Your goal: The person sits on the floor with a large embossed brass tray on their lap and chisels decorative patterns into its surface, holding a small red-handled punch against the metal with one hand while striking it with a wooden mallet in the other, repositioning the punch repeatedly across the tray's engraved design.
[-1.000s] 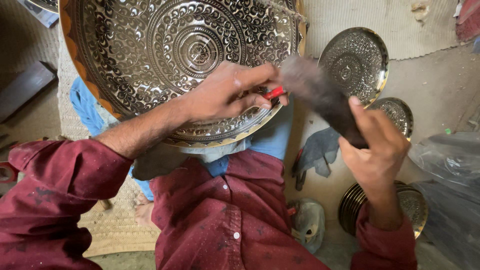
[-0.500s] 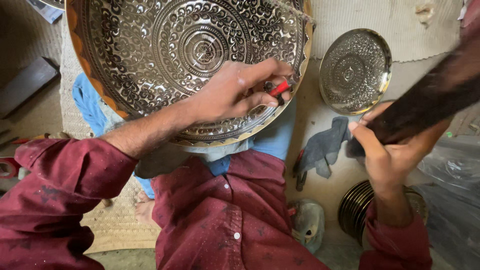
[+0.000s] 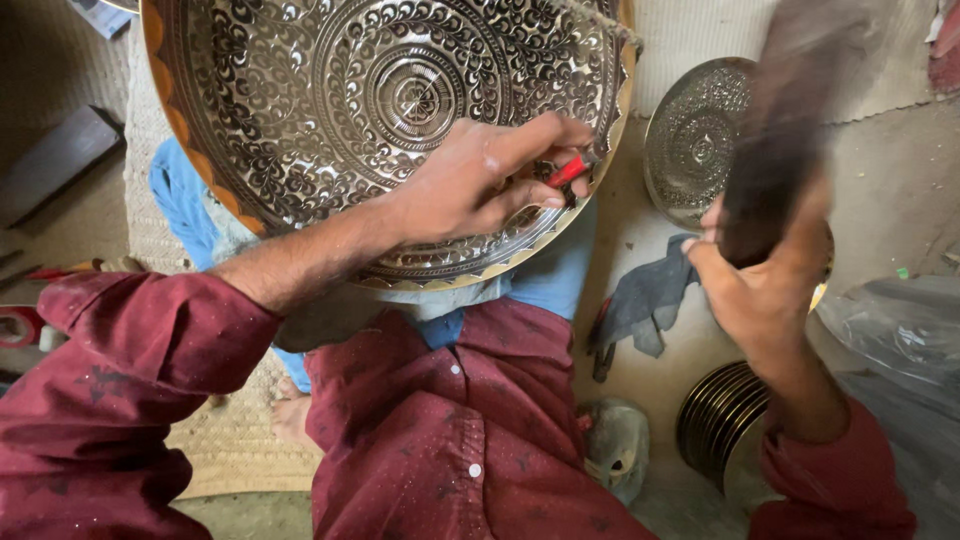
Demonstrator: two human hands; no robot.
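Between the left hand's [image 3: 470,190] fingers [image 3: 535,140] sits a thin red-handled tool [image 3: 567,171], pinched tight, its tip set against the engraved surface near the lower right rim of a large round metal tray [image 3: 330,110]. That tray, covered in scrolling floral chasing with a scalloped golden edge, leans on the person's lap and fills the upper middle of the view; the left wrist rests across its lower part. Off to the right, the right hand [image 3: 765,290] has its fingers closed around the handle of a dark mallet [image 3: 790,130], which is raised and blurred, so its head cannot be made out clearly. Behind the mallet, on the floor, lies a smaller engraved round plate [image 3: 690,140]. Just left of the right hand a dark grey cloth [image 3: 640,300] lies crumpled on the floor, and below the right wrist a stack of thin metal discs [image 3: 715,415] stands near the floor's lower right corner. Both arms wear dark red sleeves [image 3: 110,390], and a woven mat [image 3: 230,445] shows under the left elbow.
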